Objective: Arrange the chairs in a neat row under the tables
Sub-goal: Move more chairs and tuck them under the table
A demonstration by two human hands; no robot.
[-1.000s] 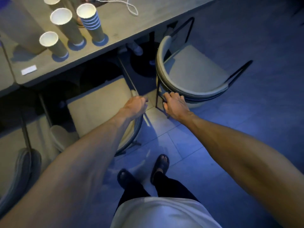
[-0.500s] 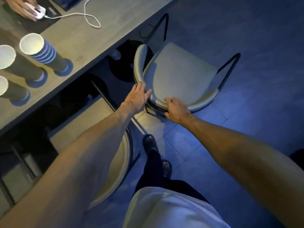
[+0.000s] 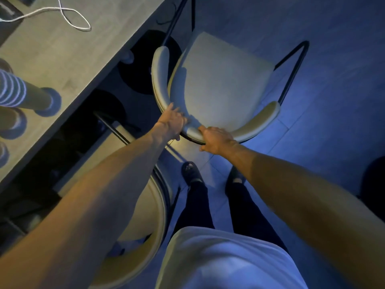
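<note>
A pale chair (image 3: 220,80) with a curved padded backrest and thin black metal legs stands on the floor beside the table (image 3: 62,59), turned at an angle to its edge. My left hand (image 3: 173,122) grips the left part of the curved backrest. My right hand (image 3: 216,139) grips the backrest's middle from above. A second pale chair (image 3: 143,205) is tucked under the table at my lower left, partly hidden by my left arm.
Tall paper cups (image 3: 18,92) stand on the table at the left. A white cable (image 3: 68,19) loops across the tabletop. A round black base (image 3: 150,63) sits under the table. My feet (image 3: 191,172) stand on the tiled floor behind the chair.
I have stepped closer to the angled chair. My left hand went from touching the backrest to gripping it; my right hand slid up onto the backrest's middle.
</note>
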